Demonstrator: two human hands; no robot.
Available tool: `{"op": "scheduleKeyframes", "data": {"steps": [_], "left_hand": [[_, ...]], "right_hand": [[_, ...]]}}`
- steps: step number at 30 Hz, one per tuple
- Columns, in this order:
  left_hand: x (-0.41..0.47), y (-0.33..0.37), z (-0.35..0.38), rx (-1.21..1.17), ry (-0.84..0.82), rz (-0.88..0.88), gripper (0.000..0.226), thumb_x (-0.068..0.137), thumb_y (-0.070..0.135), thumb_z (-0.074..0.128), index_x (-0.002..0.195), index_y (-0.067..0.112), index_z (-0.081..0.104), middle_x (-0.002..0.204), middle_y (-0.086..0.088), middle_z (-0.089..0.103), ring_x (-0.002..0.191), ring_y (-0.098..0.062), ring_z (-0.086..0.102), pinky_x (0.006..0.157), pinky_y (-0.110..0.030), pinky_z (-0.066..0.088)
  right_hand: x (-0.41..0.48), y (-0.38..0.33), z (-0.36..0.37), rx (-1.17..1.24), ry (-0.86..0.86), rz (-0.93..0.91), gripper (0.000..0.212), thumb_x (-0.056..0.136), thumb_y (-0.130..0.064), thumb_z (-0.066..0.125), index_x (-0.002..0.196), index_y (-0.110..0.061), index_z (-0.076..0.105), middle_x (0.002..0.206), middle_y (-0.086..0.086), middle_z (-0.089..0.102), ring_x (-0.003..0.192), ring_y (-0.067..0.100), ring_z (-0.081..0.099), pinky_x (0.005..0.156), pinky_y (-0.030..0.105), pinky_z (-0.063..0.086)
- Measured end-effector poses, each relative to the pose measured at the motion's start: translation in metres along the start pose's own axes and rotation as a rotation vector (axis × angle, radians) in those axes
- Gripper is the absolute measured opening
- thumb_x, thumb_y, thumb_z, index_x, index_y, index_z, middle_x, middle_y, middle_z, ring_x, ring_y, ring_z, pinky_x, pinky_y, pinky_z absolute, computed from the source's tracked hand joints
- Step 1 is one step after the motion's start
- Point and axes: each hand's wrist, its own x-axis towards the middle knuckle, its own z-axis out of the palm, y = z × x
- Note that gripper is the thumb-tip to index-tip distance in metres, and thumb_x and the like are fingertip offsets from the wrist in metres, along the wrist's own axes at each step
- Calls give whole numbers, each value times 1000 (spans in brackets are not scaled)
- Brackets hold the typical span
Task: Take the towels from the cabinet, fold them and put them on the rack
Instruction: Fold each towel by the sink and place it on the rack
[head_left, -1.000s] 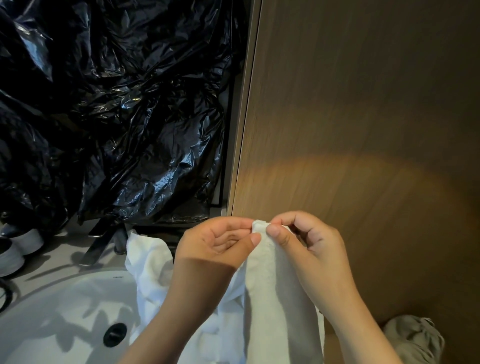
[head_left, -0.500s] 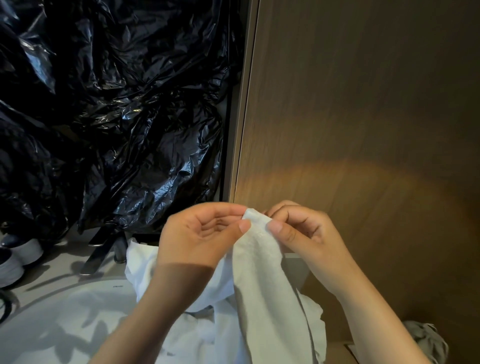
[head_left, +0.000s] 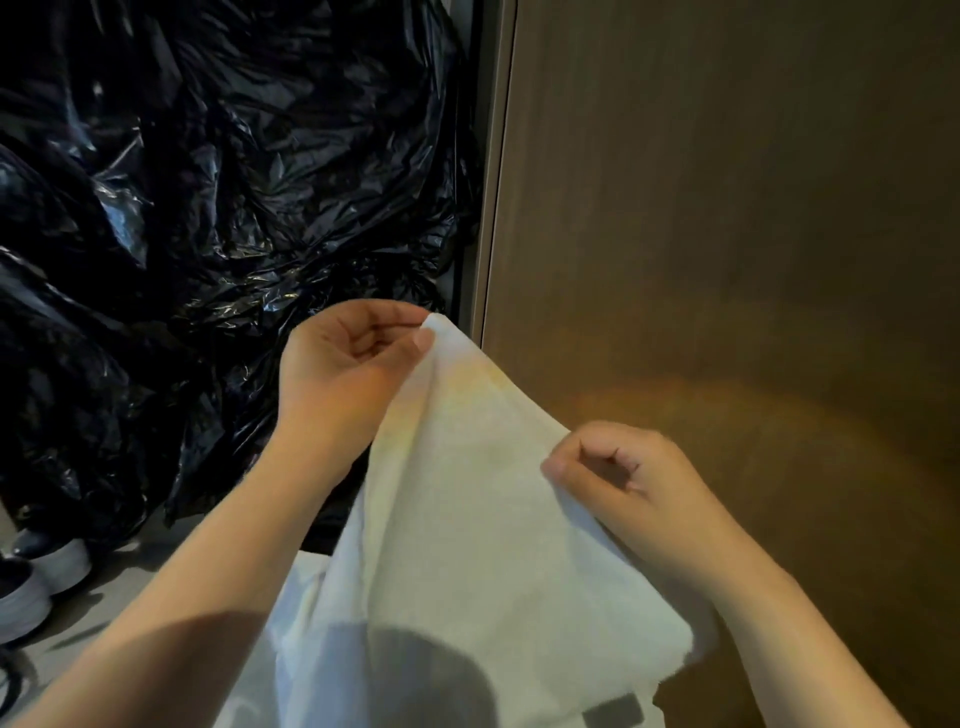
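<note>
Leftmost, at the bottom edge, two dark shoes with pale soles (head_left: 39, 577) stand on a light grey surface (head_left: 104, 603), and above them crumpled black plastic sheeting (head_left: 208, 234) fills the upper left. Next comes the left hand (head_left: 348, 358), raised in front of the plastic, palm turned toward the camera. Its thumb and forefinger pinch the top corner of a white towel (head_left: 493, 545), and the other fingers are curled into the palm. From that corner the towel's upper edge slopes down and to the right to the right hand (head_left: 623, 467), which sits lower. This hand pinches the edge between thumb and curled fingers, knuckles up. So the towel is held in the air between the two hands, and the rest of it hangs down toward the bottom of the picture, where a rounded shadow falls across it. Near its lower right edge is a small dark rectangular tag (head_left: 613, 714); any writing on it is too blurred to read. Rightmost, a brown wood-grain panel (head_left: 727, 208) stands behind the right hand, with a warm patch of light across it.
</note>
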Motion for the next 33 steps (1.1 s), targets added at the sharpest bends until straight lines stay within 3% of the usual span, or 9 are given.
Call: {"op": "scheduleKeyframes", "data": {"steps": [4, 7, 12, 17, 18, 20, 22, 29, 33], "left_hand": [[4, -10, 2, 68, 48, -21, 18, 84, 11, 73, 81, 29, 73, 84, 1, 75, 82, -17, 70, 78, -31, 56], [11, -19, -2, 112, 102, -19, 16, 85, 14, 73, 80, 30, 72, 82, 5, 74, 75, -6, 67, 73, -24, 52], [18, -35, -2, 181, 124, -1, 17, 84, 18, 73, 78, 34, 72, 77, 13, 73, 68, 3, 65, 64, -12, 52], [25, -57, -8, 193, 153, -2, 19, 85, 15, 72, 80, 34, 71, 78, 10, 73, 67, 6, 64, 60, -5, 46], [28, -61, -11, 196, 160, -2, 19, 85, 15, 72, 81, 33, 71, 79, 9, 73, 68, 5, 64, 60, -5, 46], [33, -69, -16, 237, 174, 6, 17, 85, 15, 71, 83, 32, 70, 80, 9, 72, 68, 6, 64, 60, -5, 46], [37, -78, -21, 301, 185, 14, 16, 86, 15, 70, 84, 31, 69, 81, 11, 70, 67, 8, 62, 60, -4, 46], [43, -97, -37, 342, 243, -5, 11, 87, 14, 69, 91, 24, 68, 79, 15, 67, 64, 13, 59, 61, -7, 44], [39, -107, -45, 448, 176, 39, 14, 87, 10, 67, 97, 20, 70, 82, 16, 66, 69, 13, 59, 61, -1, 42]], "right_hand": [[-11, 15, 6, -177, -71, 48, 32, 83, -65, 54, 84, -36, 69, 87, -13, 61, 84, 9, 60, 72, 29, 52], [-21, 35, 11, -314, -143, 157, 38, 82, -63, 57, 80, -27, 67, 82, -10, 55, 77, 11, 56, 71, 35, 51], [-33, 61, 16, -357, -99, 190, 21, 89, -53, 58, 79, -36, 64, 89, -20, 52, 86, 4, 57, 74, 20, 50], [-40, 73, 14, -222, 117, 177, 30, 86, -62, 48, 80, -39, 65, 119, -34, 51, 110, -8, 50, 83, 13, 44], [-41, 71, 12, -170, 188, 158, 29, 85, -62, 48, 77, -40, 65, 115, -31, 56, 108, -7, 53, 80, 13, 43], [-42, 68, 6, -93, 289, 90, 26, 88, -57, 50, 69, -41, 59, 85, -21, 63, 82, 1, 60, 66, 10, 41], [-39, 64, 0, -103, 286, 37, 29, 91, -53, 52, 64, -42, 52, 63, -14, 55, 58, 7, 53, 53, 11, 35], [-35, 70, -17, -272, -1, 126, 53, 88, -66, 54, 50, -30, 42, 48, -8, 35, 45, 9, 32, 48, 23, 24], [-44, 79, -31, -432, 35, 139, 56, 89, -68, 50, 50, -29, 37, 48, -7, 35, 46, 11, 36, 47, 26, 27]]}}
